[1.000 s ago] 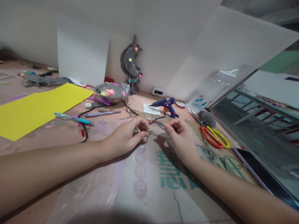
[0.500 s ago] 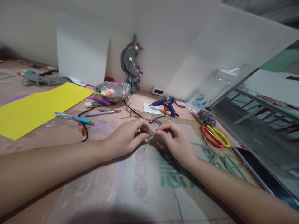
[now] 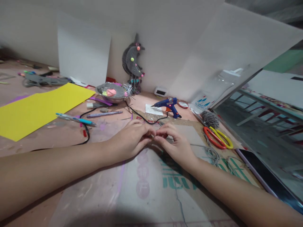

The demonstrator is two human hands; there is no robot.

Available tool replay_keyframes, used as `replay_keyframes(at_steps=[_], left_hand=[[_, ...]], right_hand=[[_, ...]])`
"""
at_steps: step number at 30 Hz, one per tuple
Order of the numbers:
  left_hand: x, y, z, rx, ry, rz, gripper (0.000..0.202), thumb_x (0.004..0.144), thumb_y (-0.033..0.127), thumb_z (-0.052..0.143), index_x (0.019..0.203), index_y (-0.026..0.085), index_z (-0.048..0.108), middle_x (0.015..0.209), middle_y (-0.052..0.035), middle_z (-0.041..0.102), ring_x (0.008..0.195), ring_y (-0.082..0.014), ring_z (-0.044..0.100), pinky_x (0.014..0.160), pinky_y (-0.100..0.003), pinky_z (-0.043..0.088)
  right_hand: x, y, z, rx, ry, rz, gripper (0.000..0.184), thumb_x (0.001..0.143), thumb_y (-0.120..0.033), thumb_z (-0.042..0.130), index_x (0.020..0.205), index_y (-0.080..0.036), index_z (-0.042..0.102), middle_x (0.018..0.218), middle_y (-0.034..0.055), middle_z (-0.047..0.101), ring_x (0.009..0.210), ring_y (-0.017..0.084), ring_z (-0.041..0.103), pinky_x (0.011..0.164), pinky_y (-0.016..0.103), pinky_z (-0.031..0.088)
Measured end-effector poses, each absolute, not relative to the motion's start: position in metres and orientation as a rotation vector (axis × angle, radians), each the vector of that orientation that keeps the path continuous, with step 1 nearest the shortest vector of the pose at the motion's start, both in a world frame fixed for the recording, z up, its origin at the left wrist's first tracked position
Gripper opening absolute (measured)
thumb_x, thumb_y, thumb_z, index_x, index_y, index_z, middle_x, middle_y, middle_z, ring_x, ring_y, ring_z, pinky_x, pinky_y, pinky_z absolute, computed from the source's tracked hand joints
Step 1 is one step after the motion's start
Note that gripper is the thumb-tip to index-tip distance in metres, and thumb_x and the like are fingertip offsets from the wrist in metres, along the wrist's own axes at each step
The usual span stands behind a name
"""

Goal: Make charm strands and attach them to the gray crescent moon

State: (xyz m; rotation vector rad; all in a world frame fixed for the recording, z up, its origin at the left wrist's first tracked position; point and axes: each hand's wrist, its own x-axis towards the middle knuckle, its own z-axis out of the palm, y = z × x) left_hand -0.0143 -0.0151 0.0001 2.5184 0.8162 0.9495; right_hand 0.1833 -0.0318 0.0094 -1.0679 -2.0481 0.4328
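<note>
Over the middle of the work surface, my left hand [image 3: 130,140] and my right hand [image 3: 177,143] meet fingertip to fingertip. Both are closed in a pinch around something small, which the fingers cover almost wholly; I cannot make out what it is. Beneath them lie a clear plastic sheet [image 3: 94,192] and a piece of cardboard with green print [image 3: 227,167]. Just beyond the hands, a blue glue gun [image 3: 170,104] stands with its nozzle over a small white paper [image 3: 151,110], its red light lit. Grey yarn [image 3: 213,156] trails beside my right wrist.
Scissors with red and yellow handles [image 3: 219,138], a ball of grey yarn [image 3: 210,119], a phone [image 3: 267,179] and a clear bottle [image 3: 210,91] are at right. Leftward lie pens [image 3: 75,119], yellow paper [image 3: 42,110] and a metal bowl [image 3: 113,97]. A moon-shaped ornament [image 3: 133,61] hangs behind.
My right hand has moved slightly left, so its fingertips now touch those of my left hand. The small greyish-yellow piece seen at my left fingertips is now mostly covered.
</note>
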Motion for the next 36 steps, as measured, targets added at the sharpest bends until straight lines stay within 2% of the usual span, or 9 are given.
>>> replay_keyframes(at_steps=[5,9,15,21,25,32,36], left_hand=[[-0.015,-0.015,0.000,2.534,0.802,0.946,0.007,0.089,0.021,0.049,0.094,0.019,0.054,0.090,-0.0033,0.064,0.088,-0.0183,0.055,0.084,-0.034,0.040],[-0.015,-0.015,0.002,2.504,0.784,0.943,0.008,0.087,0.019,0.050,0.094,0.020,0.054,0.089,-0.0025,0.064,0.088,-0.0185,0.056,0.084,-0.035,0.040],[-0.014,-0.015,0.003,2.429,0.817,0.935,0.008,0.084,0.018,0.054,0.091,0.021,0.056,0.088,-0.0029,0.064,0.090,-0.0203,0.056,0.084,-0.035,0.040],[-0.014,-0.012,0.000,2.295,0.933,0.954,0.015,0.085,0.020,0.052,0.100,0.020,0.052,0.088,-0.0040,0.064,0.085,-0.0197,0.058,0.078,-0.035,0.043],[-0.014,-0.008,-0.002,2.124,0.932,0.970,0.018,0.087,0.018,0.048,0.104,0.018,0.049,0.088,-0.0042,0.063,0.084,-0.0175,0.060,0.077,-0.033,0.046],[-0.015,-0.005,-0.004,1.999,0.863,1.025,0.021,0.086,0.016,0.050,0.106,0.019,0.048,0.094,-0.0032,0.058,0.088,-0.0154,0.058,0.080,-0.032,0.047],[-0.014,-0.005,-0.003,1.962,0.836,1.046,0.021,0.086,0.016,0.051,0.106,0.020,0.048,0.095,-0.0029,0.057,0.088,-0.0147,0.057,0.081,-0.032,0.047]], right_hand=[[0.181,-0.032,0.011,-1.076,-2.064,0.425,0.007,0.083,-0.023,0.060,0.077,-0.021,0.064,0.076,0.0013,0.059,0.073,0.015,0.057,0.069,0.030,0.045],[0.181,-0.033,0.009,-1.162,-1.991,0.486,0.010,0.088,-0.023,0.051,0.081,-0.021,0.057,0.075,0.0005,0.057,0.072,0.015,0.053,0.070,0.029,0.043],[0.189,-0.029,0.005,-1.145,-1.670,0.604,0.019,0.095,-0.037,0.040,0.082,-0.022,0.044,0.073,-0.0015,0.043,0.067,0.014,0.043,0.065,0.027,0.039],[0.196,-0.019,0.005,-1.185,-1.533,0.603,0.034,0.096,-0.045,0.033,0.072,-0.022,0.041,0.066,-0.0020,0.042,0.061,0.014,0.042,0.060,0.026,0.038],[0.192,-0.021,0.011,-1.248,-1.641,0.552,0.036,0.095,-0.043,0.037,0.067,-0.021,0.044,0.063,-0.0023,0.044,0.060,0.013,0.042,0.061,0.025,0.038],[0.188,-0.023,0.007,-1.213,-1.627,0.736,0.020,0.083,-0.036,0.058,0.075,-0.021,0.046,0.061,-0.0054,0.044,0.054,0.010,0.041,0.050,0.022,0.035],[0.188,-0.025,0.005,-1.202,-1.737,0.647,0.018,0.084,-0.033,0.058,0.073,-0.020,0.052,0.066,-0.0027,0.053,0.060,0.012,0.049,0.058,0.025,0.041]])
